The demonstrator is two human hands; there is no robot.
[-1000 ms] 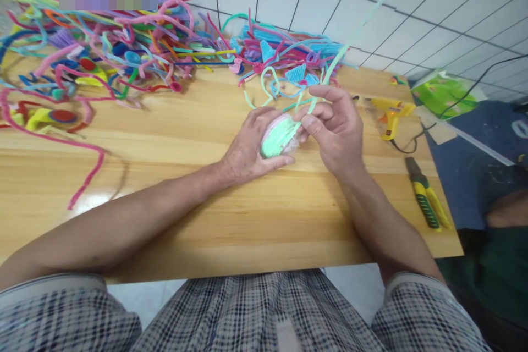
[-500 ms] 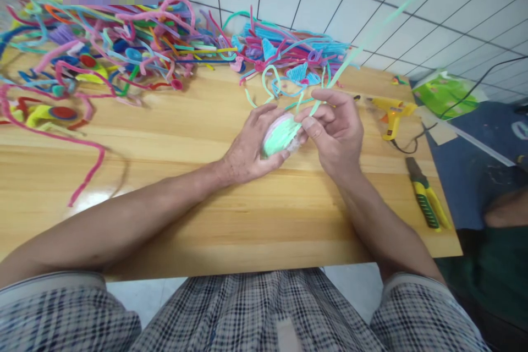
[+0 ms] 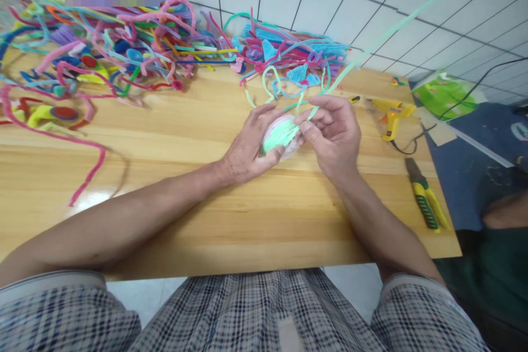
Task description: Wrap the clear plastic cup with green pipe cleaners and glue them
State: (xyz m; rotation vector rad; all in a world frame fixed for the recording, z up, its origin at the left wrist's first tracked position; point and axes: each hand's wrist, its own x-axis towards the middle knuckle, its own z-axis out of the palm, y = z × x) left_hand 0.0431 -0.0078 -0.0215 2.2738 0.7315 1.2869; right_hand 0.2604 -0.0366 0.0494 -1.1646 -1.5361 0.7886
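Note:
Above the middle of the table, my left hand [image 3: 251, 146] is wrapped round a rounded form [image 3: 277, 138] covered in pale green pipe cleaner, with lilac along its upper edge and a whitish part at its lower right. My right hand [image 3: 336, 135] pinches a long pale green pipe cleaner [image 3: 371, 52] between thumb and fingers, close to the form's right side. The strand's free length slants up to the right, past the tiled wall. Curled green pipe cleaners [image 3: 272, 82] lie just beyond my hands. Fingers hide the far side of the form.
Tangled pipe cleaners [image 3: 124, 44] pile up at the back left, with a blue and pink bundle [image 3: 297, 47] at the back. To the right lie a yellow glue gun [image 3: 391, 115] and yellow-green pliers [image 3: 424, 195]. Another person's arm [image 3: 507, 212] shows at the right edge.
The free length of the green pipe cleaner has swung lower to the right. My right hand has shifted very slightly left; my left thumb sits a little higher on the form.

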